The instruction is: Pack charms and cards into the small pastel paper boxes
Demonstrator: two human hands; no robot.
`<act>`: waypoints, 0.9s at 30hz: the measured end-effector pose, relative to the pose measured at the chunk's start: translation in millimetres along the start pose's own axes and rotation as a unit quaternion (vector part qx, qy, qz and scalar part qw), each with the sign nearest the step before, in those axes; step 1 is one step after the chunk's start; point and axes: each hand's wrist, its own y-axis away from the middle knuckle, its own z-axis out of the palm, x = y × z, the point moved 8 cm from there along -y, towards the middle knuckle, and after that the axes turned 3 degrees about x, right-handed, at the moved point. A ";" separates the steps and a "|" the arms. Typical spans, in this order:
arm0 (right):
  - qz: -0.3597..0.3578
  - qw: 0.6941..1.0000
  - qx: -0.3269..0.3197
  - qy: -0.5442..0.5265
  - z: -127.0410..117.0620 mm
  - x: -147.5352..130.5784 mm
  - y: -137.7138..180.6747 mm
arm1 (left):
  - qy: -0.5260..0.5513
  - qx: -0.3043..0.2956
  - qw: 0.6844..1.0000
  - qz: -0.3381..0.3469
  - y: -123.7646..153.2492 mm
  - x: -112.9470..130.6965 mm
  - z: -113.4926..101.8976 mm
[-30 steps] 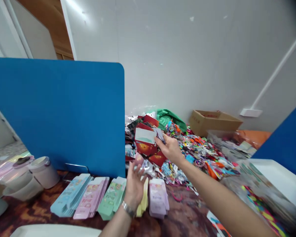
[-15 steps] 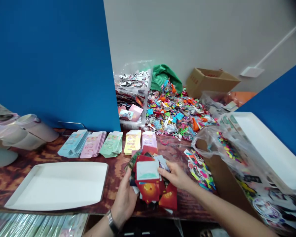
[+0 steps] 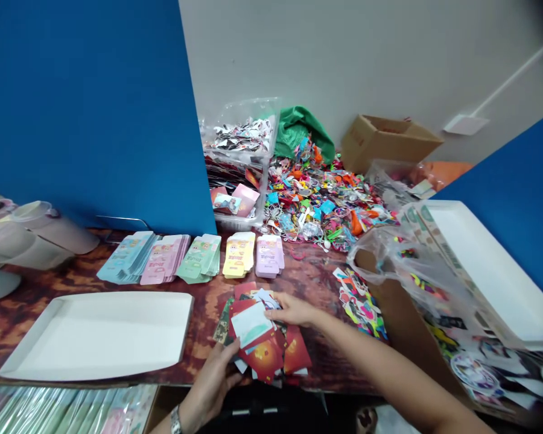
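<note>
We see messy cards [image 3: 265, 357], mostly red-gold, pale card [image 3: 252, 325] on top; right hand [image 3: 292, 309] grips them, left hand [image 3: 213, 377] touches, half-open.

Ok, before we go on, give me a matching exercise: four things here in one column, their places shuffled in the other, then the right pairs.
1. loose cards
2. yellow packets
3. crumpled green material
4. metal band

A. on the left wrist
B. between the green packets and the purple packets
C. touched by the left hand and the right hand
D. at the back of the trinket heap

Pairs: 1-C, 2-B, 3-D, 4-A
</note>
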 end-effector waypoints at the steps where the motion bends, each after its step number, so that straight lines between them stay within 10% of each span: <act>1: -0.001 1.000 -0.004 0.017 -3.7 0.4 -2.7 | -0.039 -0.009 0.999 0.004 2.2 2.4 -1.2; 12: 0.034 0.959 0.119 0.256 -34.9 -6.9 -5.7 | -0.363 -0.028 0.917 0.162 7.7 26.7 -26.3; 20: -0.118 0.867 0.169 0.453 -3.7 -33.9 78.8 | -0.516 0.092 0.716 0.460 22.2 79.2 -32.3; 27: -0.101 0.847 0.143 0.502 42.4 8.2 107.2 | -0.598 0.031 0.626 0.500 -26.6 92.4 10.7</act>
